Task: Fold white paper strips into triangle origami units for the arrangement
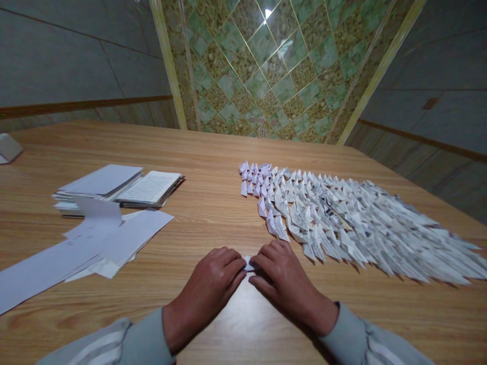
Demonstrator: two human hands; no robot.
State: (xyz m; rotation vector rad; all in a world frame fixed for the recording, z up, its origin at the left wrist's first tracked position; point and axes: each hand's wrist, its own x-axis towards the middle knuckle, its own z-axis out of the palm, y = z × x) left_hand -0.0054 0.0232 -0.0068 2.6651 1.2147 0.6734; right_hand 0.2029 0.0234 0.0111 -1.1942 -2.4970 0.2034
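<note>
Paper [248, 263] is at the near middle of the bench [205, 157], left hand [216, 276] and right hand [283, 274] each pinching an end, seemingly to steady it; folded pieces [342, 223] lie right, loose sheets [133, 234] left, apparently to avoid mixing.

A small white paper [248, 263] sits between fingers [238, 265].

Open tabletop [213, 203] ahead, papers [353, 233] either side
</note>
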